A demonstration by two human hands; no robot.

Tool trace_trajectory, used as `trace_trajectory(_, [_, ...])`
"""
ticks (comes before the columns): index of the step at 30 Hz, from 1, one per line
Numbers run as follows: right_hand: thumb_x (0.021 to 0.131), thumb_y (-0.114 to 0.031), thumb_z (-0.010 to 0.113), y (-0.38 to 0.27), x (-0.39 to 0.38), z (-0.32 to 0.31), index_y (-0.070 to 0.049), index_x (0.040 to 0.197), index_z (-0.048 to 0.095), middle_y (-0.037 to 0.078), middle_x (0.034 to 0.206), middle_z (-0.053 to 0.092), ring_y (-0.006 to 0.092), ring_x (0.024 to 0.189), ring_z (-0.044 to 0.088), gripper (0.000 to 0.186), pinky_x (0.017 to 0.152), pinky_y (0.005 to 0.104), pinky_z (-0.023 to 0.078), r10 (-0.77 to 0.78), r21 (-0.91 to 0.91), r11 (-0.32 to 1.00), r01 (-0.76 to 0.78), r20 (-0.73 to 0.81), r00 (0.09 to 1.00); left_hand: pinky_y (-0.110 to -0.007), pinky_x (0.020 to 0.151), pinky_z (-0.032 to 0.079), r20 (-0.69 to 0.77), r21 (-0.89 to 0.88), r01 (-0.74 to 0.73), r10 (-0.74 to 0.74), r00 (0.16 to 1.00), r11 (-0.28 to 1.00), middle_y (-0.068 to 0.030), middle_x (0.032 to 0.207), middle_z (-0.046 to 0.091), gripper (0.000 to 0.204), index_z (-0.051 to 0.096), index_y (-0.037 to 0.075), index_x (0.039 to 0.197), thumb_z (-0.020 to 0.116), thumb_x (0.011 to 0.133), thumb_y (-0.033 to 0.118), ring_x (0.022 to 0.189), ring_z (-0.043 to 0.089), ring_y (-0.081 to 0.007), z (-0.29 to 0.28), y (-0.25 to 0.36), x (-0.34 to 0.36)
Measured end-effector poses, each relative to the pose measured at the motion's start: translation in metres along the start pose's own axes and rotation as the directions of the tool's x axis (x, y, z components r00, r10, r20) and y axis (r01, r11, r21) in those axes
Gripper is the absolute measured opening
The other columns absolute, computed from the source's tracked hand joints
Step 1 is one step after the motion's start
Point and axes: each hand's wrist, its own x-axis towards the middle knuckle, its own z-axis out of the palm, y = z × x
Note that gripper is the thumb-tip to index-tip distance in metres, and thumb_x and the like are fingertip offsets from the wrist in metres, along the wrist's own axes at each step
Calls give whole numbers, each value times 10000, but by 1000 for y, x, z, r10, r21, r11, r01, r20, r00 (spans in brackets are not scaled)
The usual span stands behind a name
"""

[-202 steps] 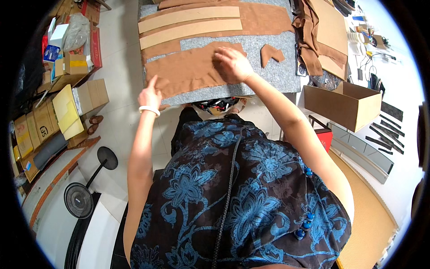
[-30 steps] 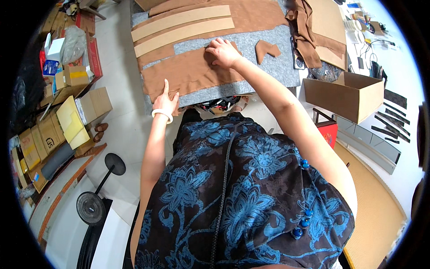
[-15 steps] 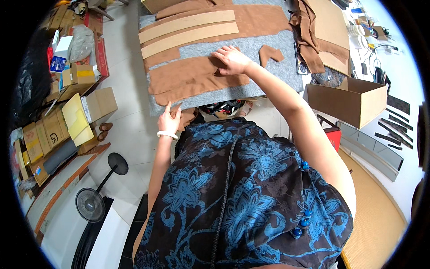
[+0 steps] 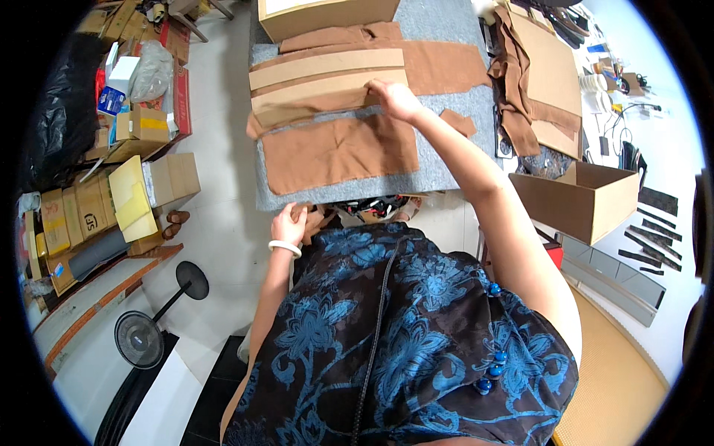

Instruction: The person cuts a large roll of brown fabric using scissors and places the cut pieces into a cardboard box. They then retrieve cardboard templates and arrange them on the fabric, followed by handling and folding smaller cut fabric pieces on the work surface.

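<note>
A grey felt-covered table (image 4: 446, 167) holds brown fabric pieces and two long cardboard strips (image 4: 327, 67). My right hand (image 4: 394, 100) reaches forward and grips the end of the nearer cardboard strip (image 4: 320, 89) with the brown fabric under it. A large brown fabric piece (image 4: 338, 152) lies flat in front of it. My left hand (image 4: 290, 223), with a pale bangle on the wrist, is down at the table's near edge, fingers curled around a small brown scrap. A small brown piece (image 4: 457, 123) lies to the right of my arm.
An open cardboard box (image 4: 587, 201) stands to the right, another box (image 4: 327, 15) at the table's far end. More brown cloth and cardboard patterns (image 4: 543, 67) lie far right. Stacked boxes (image 4: 111, 201) and a floor fan (image 4: 141, 338) stand on the left. Dark strips (image 4: 654, 238) lie on the floor.
My right hand moved forward from the large fabric piece to the cardboard strip. My left hand dropped off the table to its near edge.
</note>
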Motion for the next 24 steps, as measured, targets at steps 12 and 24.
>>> trace_trajectory(12, [821, -207, 642, 2, 37, -14, -100, 1119, 622, 152, 1127, 600, 353, 1073, 541, 317, 922, 449, 454, 126, -125, 978, -168, -292, 948, -244, 620, 436, 7, -746, 73, -103, 995, 662, 13, 677, 575, 287, 652, -24, 927, 605, 951, 258, 654, 497, -62, -6, 13, -8])
trace_trajectory(24, [943, -462, 568, -198, -81, 21, -25, 1339, 488, 64, 1244, 579, 139, 1166, 495, 596, 1003, 300, 397, -230, 824, 137, -549, 566, 792, -327, 698, 536, 116, -798, 419, 573, 811, -433, -236, 1336, 484, 486, 443, 99, 1370, 353, 1007, 409, 681, 537, -183, -111, 129, 6])
